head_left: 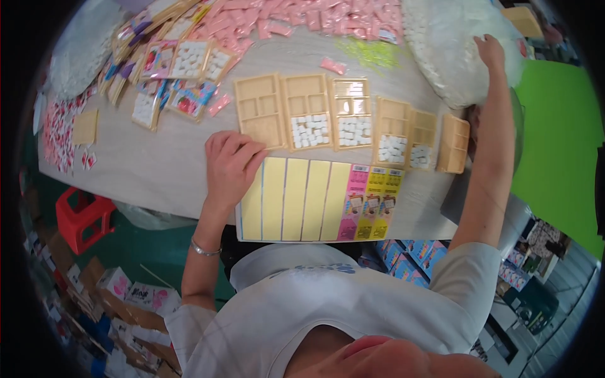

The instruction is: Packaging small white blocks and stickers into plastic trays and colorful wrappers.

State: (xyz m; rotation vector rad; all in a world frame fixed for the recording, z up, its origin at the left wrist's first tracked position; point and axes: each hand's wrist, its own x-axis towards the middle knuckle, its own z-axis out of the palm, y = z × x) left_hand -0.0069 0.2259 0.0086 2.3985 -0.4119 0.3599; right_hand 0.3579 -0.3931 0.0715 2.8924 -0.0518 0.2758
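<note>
A row of beige compartment trays stands across the table in front of me. My left hand (234,157) has its bent fingers closed on the lower edge of the leftmost tray (259,107), whose compartments hold nothing. White cubes fill the large lower compartment of the second tray (305,85) and of several trays to its right. The rightmost tray (453,143) leans at a tilt. At the far right, my right hand (491,51) is over a big clear plastic bag (450,53) of white pieces. Its fingers are curled together; what lies between them is too small to tell.
Yellow and pink printed cards (315,198) lie at the near table edge. Pink packets (302,16) and green pieces (372,53) cover the back. Filled packs (189,60) are piled left. A red stool (83,220) stands on the floor; a green surface (558,145) is right.
</note>
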